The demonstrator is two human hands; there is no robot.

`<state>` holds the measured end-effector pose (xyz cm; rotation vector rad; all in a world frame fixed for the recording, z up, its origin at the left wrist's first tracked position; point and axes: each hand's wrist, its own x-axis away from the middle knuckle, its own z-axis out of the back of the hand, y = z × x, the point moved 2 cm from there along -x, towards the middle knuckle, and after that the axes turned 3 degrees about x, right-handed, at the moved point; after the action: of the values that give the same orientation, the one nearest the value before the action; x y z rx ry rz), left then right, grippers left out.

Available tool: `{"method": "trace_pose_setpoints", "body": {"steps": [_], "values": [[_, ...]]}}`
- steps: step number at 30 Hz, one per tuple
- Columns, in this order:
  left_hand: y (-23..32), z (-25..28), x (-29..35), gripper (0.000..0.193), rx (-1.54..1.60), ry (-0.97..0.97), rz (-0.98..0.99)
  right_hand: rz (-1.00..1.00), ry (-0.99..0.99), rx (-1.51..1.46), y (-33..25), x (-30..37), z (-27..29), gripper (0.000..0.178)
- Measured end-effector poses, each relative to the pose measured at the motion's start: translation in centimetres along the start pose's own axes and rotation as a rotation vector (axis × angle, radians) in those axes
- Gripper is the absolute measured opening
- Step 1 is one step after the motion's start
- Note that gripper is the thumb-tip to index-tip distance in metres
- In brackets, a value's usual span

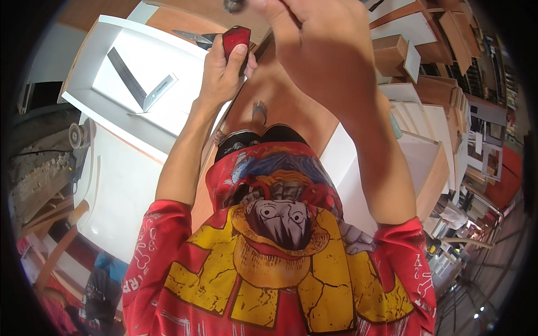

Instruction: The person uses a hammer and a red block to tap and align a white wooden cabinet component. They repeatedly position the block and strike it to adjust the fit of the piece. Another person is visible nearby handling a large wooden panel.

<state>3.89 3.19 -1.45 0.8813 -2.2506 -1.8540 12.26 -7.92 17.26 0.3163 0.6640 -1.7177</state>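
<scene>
My left hand (221, 75) is wrapped around a red, dark-edged block-shaped tool (236, 38) whose exact kind I cannot make out. Just left of it, scissors (196, 38) with grey pointed blades lie by the far rim of a white open box (103, 115). Inside that box rests a metal try square (147, 101). Raised close to the camera, my right hand (325, 33) has bent fingers, partly cut off by the top edge. A small dark rounded piece (234, 5) shows beside its thumb, mostly out of view.
Below the box is a white panel surface (120, 190), with an angle grinder (78, 135) at its left edge. Stacked boards and wooden boxes (389, 53) fill the right side. Another pale box (417, 151) stands beside my right arm. My foot (259, 112) shows on the brown floor.
</scene>
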Motion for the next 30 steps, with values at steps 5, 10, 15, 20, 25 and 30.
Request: {"method": "trace_pose_setpoints", "body": {"steps": [5, 10, 15, 20, 25, 30], "values": [[-0.7, 0.2, 0.0, 0.025, 0.112, -0.010, 0.029, 0.050, -0.040, 0.074, 0.9, -0.3, -1.0, 0.015], [-1.0, 0.3, 0.3, 0.024, 0.186, -0.037, 0.046, 0.228, -0.095, 0.172, 1.2, 0.1, -1.0, 0.017], [-0.8, 0.2, 0.1, 0.025, 0.173, -0.029, 0.024, 0.200, -0.087, 0.167, 1.1, 0.3, -0.9, 0.018], [-0.9, 0.5, 0.3, 0.026, 0.154, -0.024, 0.024, 0.182, -0.084, 0.166, 1.1, 0.4, -1.2, 0.019], [-0.9, 0.4, 0.4, 0.026, 0.147, -0.058, -0.023, 0.155, -0.075, 0.162, 0.8, 0.9, -0.9, 0.020], [-1.3, 0.5, 0.7, 0.026, 0.127, -0.072, -0.033, 0.100, -0.051, 0.136, 0.7, 1.3, -0.7, 0.021]]}}
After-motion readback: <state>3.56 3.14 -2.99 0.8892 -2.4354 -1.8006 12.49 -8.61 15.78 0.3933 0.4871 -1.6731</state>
